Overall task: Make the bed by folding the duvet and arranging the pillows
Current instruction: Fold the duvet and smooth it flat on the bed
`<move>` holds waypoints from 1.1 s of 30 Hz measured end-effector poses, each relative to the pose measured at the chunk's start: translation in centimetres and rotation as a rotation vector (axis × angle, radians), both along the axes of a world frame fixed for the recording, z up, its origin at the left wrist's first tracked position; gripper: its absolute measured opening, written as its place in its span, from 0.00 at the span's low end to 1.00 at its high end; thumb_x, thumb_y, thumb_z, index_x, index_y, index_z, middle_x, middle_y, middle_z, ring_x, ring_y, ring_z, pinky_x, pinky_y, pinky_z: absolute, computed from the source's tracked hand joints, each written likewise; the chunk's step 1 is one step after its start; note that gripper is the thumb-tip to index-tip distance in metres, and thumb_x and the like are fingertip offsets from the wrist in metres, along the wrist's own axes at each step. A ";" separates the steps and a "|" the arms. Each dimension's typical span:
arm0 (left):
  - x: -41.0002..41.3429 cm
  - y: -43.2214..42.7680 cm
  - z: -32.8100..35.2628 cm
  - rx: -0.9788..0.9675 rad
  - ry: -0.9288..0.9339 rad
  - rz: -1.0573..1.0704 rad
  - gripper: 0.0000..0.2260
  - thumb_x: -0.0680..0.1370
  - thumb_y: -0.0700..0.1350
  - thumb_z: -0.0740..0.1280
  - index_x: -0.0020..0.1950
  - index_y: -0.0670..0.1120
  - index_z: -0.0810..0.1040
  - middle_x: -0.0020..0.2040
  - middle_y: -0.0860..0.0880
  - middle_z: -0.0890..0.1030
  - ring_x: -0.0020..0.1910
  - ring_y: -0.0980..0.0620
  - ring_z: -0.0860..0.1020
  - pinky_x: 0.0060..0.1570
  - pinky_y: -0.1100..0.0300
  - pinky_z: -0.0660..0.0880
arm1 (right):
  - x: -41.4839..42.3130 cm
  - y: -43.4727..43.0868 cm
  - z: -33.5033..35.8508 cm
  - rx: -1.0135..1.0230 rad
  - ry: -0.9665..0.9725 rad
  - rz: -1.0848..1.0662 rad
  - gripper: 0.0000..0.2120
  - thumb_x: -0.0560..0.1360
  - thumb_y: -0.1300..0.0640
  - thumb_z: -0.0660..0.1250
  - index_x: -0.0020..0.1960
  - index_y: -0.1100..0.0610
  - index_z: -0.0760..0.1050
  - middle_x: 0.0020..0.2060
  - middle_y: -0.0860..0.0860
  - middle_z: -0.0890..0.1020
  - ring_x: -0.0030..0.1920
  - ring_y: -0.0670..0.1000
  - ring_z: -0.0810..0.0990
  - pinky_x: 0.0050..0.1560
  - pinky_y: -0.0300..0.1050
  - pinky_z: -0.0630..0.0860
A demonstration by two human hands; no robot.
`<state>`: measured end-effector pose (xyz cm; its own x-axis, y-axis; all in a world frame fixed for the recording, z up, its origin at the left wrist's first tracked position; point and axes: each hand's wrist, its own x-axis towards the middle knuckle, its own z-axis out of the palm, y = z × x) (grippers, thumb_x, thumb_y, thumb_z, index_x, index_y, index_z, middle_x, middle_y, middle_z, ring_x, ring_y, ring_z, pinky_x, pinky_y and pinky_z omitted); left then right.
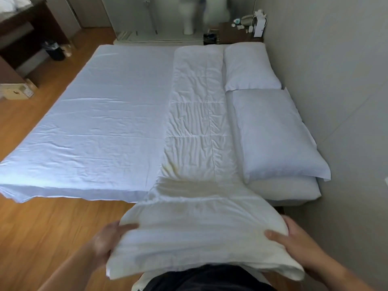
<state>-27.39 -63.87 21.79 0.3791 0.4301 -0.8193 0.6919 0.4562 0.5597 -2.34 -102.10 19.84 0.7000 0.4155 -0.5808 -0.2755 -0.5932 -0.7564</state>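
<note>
The white quilted duvet (195, 114), folded into a long narrow strip, lay across the bed from its far edge to its near one, and its near end was lifted clear of the mattress at the person's waist. The left hand (107, 242) gripped that end's left side and the right hand (294, 238) its right, each with the thumb on top and the fingers curled under the stacked layers. The likeliest fault was the layers slipping apart: an uneven pull from one hand would probably skew the strip or let a lower layer sag toward the brown wooden floor (42, 227). Carrying the end forward could also drag the pale blue-white sheet (100, 114) into deeper creases. On the right there was little margin. The near white rectangular pillow (273, 131) and the far white pillow (249, 68) lay just beside the strip's right edge, and a sideways swing would likely shove them. The near pillow's corner already reached the mattress's near right corner, and the grey wall (336, 80) stood close behind both. Open room lay to the left, over the broad bare sheet. The dark bedside table (237, 32) stood beyond the far edge, well apart from the hands.
</note>
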 end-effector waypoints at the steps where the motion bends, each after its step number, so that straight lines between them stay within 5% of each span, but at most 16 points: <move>1: 0.7 1.0 0.4 0.045 -0.024 0.006 0.18 0.72 0.43 0.74 0.60 0.38 0.80 0.51 0.34 0.85 0.50 0.32 0.84 0.56 0.34 0.78 | 0.8 0.7 0.8 0.031 -0.041 -0.033 0.50 0.57 0.38 0.82 0.75 0.49 0.67 0.62 0.45 0.79 0.59 0.47 0.80 0.61 0.47 0.74; 3: 2.3 3.2 1.1 0.154 -0.083 0.031 0.19 0.71 0.49 0.74 0.59 0.43 0.82 0.52 0.37 0.85 0.51 0.34 0.84 0.58 0.34 0.77 | 2.6 2.0 2.5 0.128 -0.103 -0.077 0.39 0.70 0.50 0.79 0.75 0.38 0.63 0.61 0.39 0.77 0.58 0.41 0.78 0.64 0.46 0.72; 5: 4.4 5.0 2.1 0.238 -0.180 0.079 0.24 0.65 0.54 0.75 0.59 0.49 0.82 0.54 0.40 0.85 0.52 0.37 0.84 0.57 0.37 0.78 | 4.6 3.5 4.1 0.210 -0.167 -0.066 0.24 0.74 0.56 0.75 0.67 0.40 0.75 0.55 0.34 0.81 0.55 0.36 0.79 0.56 0.36 0.74; 8: 7.9 6.2 4.1 0.321 -0.369 0.105 0.17 0.75 0.49 0.71 0.63 0.61 0.79 0.52 0.48 0.86 0.49 0.44 0.84 0.46 0.51 0.81 | 7.6 5.4 5.7 0.269 -0.226 -0.089 0.11 0.75 0.58 0.74 0.56 0.48 0.83 0.48 0.38 0.86 0.48 0.34 0.82 0.44 0.27 0.75; 10: 10.1 7.1 4.8 0.273 -0.487 0.114 0.12 0.81 0.42 0.65 0.61 0.55 0.81 0.47 0.50 0.86 0.43 0.50 0.85 0.38 0.59 0.81 | 9.7 6.7 6.4 0.303 -0.230 -0.137 0.08 0.75 0.58 0.74 0.53 0.50 0.84 0.47 0.40 0.86 0.46 0.36 0.83 0.46 0.32 0.76; 16: 18.0 11.7 5.7 0.158 -0.603 0.229 0.05 0.79 0.47 0.68 0.53 0.51 0.83 0.42 0.54 0.86 0.47 0.51 0.81 0.43 0.58 0.81 | 17.8 11.5 8.1 0.395 -0.178 -0.151 0.09 0.73 0.53 0.75 0.52 0.52 0.84 0.48 0.47 0.86 0.42 0.38 0.84 0.37 0.30 0.79; 18: 21.3 13.9 5.8 0.108 -0.689 0.246 0.10 0.68 0.55 0.78 0.43 0.50 0.86 0.39 0.54 0.86 0.42 0.54 0.83 0.40 0.61 0.82 | 20.7 14.1 8.7 0.419 -0.165 -0.132 0.26 0.57 0.37 0.82 0.50 0.49 0.86 0.48 0.47 0.87 0.44 0.42 0.86 0.39 0.35 0.81; 20: 25.0 17.1 5.3 0.074 -0.761 0.255 0.11 0.76 0.52 0.71 0.36 0.49 0.86 0.40 0.52 0.85 0.42 0.52 0.82 0.39 0.60 0.82 | 24.4 17.0 8.7 0.412 -0.161 -0.153 0.35 0.44 0.31 0.82 0.48 0.46 0.86 0.46 0.45 0.88 0.45 0.45 0.87 0.39 0.37 0.81; 22: 28.5 20.3 4.1 0.005 -0.784 0.242 0.17 0.80 0.56 0.63 0.44 0.48 0.88 0.48 0.48 0.86 0.48 0.50 0.84 0.45 0.57 0.83 | 27.9 20.2 8.5 0.393 -0.155 -0.183 0.30 0.50 0.33 0.82 0.48 0.46 0.86 0.47 0.47 0.88 0.44 0.45 0.87 0.38 0.37 0.81; 25: 34.9 26.2 1.9 -0.030 -0.764 0.168 0.27 0.69 0.62 0.74 0.62 0.47 0.83 0.61 0.46 0.83 0.59 0.48 0.83 0.56 0.52 0.81 | 34.5 26.3 7.5 0.368 -0.143 -0.243 0.08 0.72 0.51 0.74 0.50 0.49 0.84 0.51 0.52 0.87 0.41 0.44 0.86 0.36 0.37 0.81; 27: 38.8 29.7 0.1 -0.029 -0.732 0.064 0.32 0.72 0.57 0.76 0.71 0.43 0.75 0.64 0.45 0.81 0.62 0.47 0.81 0.61 0.51 0.79 | 38.9 30.2 6.2 0.309 -0.128 -0.253 0.07 0.77 0.59 0.70 0.52 0.50 0.83 0.49 0.52 0.87 0.38 0.43 0.85 0.31 0.37 0.79; 30: 44.7 33.8 -2.2 0.051 -0.600 -0.098 0.37 0.63 0.47 0.83 0.69 0.43 0.75 0.62 0.42 0.83 0.61 0.45 0.81 0.61 0.52 0.79 | 44.7 35.2 3.6 0.216 -0.109 -0.277 0.07 0.78 0.58 0.70 0.52 0.49 0.85 0.49 0.51 0.87 0.44 0.48 0.86 0.39 0.46 0.78; 33: 50.5 37.2 -4.7 0.229 -0.378 0.069 0.22 0.68 0.40 0.80 0.61 0.41 0.81 0.54 0.40 0.85 0.51 0.42 0.85 0.57 0.46 0.80 | 49.7 39.0 1.2 0.162 -0.072 -0.263 0.08 0.76 0.58 0.72 0.54 0.51 0.86 0.51 0.50 0.87 0.54 0.55 0.85 0.53 0.53 0.79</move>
